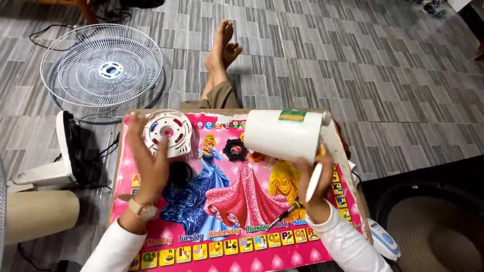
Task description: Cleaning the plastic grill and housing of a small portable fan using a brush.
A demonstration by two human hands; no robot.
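My left hand (pixel 147 162) lies flat, fingers spread, on a small pink table (pixel 237 236) with a colourful picture top, its fingertips against a round white plastic fan part (pixel 168 132) with a pink centre. A dark round piece (pixel 180 174) lies just right of that hand. My right hand (pixel 315 181) grips the rear of a white fan motor housing (pixel 282 135) lifted above the table's right side, along with a slim white stick-like piece (pixel 313 182). A wristwatch (pixel 142 208) is on my left wrist.
A white wire fan guard (pixel 102 69) lies on the grey tiled floor at far left, with a cable behind it. A white fan base and stand (pixel 53 166) sit left of the table. My crossed legs and bare feet (pixel 222 48) stretch beyond the table. A dark round basin (pixel 433 226) is at lower right.
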